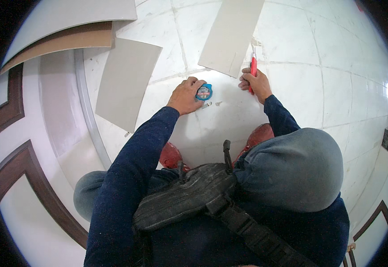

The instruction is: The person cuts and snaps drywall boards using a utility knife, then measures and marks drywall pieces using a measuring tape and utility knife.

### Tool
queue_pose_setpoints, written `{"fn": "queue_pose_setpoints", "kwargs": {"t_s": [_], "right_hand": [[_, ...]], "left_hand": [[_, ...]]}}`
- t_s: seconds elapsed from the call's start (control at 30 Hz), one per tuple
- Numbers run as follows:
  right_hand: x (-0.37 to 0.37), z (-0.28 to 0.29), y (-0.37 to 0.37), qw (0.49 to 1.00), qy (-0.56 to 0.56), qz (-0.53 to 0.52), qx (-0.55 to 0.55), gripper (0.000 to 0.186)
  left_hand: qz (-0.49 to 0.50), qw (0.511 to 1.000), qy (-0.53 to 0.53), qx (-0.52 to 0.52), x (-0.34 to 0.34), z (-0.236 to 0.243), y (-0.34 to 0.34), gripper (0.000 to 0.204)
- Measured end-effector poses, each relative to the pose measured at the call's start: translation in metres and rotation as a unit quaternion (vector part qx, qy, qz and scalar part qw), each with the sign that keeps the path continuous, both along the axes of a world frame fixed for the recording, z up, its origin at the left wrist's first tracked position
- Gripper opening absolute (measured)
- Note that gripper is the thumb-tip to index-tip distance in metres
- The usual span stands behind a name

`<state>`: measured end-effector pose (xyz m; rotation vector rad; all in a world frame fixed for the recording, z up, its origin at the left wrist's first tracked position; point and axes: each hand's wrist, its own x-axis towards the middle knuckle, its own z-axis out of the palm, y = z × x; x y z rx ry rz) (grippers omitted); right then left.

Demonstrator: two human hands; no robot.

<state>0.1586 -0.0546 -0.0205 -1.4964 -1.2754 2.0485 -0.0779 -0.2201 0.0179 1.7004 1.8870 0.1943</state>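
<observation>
My left hand [186,95] is closed around a round blue tape measure [204,92], low over the white tiled floor in front of my feet. In my right hand [258,84] is a red utility knife [253,73], its tip pointing away from me. Just beyond and between the hands lies a long grey board strip [230,38], its near end close to my right fingers. Another grey board piece [129,82] rests on the floor to the left of my left hand. Small scraps [208,105] lie beside the tape measure.
At the upper left, larger boards [73,13] overlap a brown-edged sheet [65,42]. A wall with dark wood trim [24,169] runs along the left. My red shoes [171,155] are close below my hands, and a black bag [185,193] hangs across my lap.
</observation>
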Motion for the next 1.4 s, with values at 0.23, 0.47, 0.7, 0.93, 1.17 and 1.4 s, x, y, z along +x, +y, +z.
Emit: {"fn": "queue_pose_setpoints", "kwargs": {"t_s": [0.23, 0.47, 0.7, 0.93, 1.17, 1.4], "right_hand": [[0.004, -0.003, -0.001, 1.000, -0.002, 0.015, 0.016, 0.033], [0.004, -0.004, -0.002, 1.000, 0.019, -0.019, 0.002, 0.034], [0.008, -0.003, -0.009, 0.997, -0.059, 0.038, 0.036, 0.031], [0.000, -0.004, -0.010, 0.997, 0.002, -0.081, 0.003, 0.029], [0.013, -0.029, -0.013, 0.984, -0.122, -0.001, 0.127, 0.025], [-0.003, -0.008, -0.025, 0.994, -0.070, -0.027, 0.079, 0.022]], "left_hand": [[-0.026, 1.000, -0.004, 0.004, -0.011, 0.002, -0.004, 0.061], [0.148, 0.964, 0.171, 0.140, -0.158, -0.045, -0.027, 0.040], [0.490, 0.851, 0.172, -0.080, -0.348, -0.040, -0.135, 0.087], [0.425, 0.891, 0.136, -0.088, -0.350, -0.044, -0.145, 0.105], [0.219, 0.937, 0.227, 0.149, -0.242, -0.042, -0.084, 0.057], [-0.010, 0.990, 0.020, 0.141, -0.009, -0.009, -0.004, 0.067]]}}
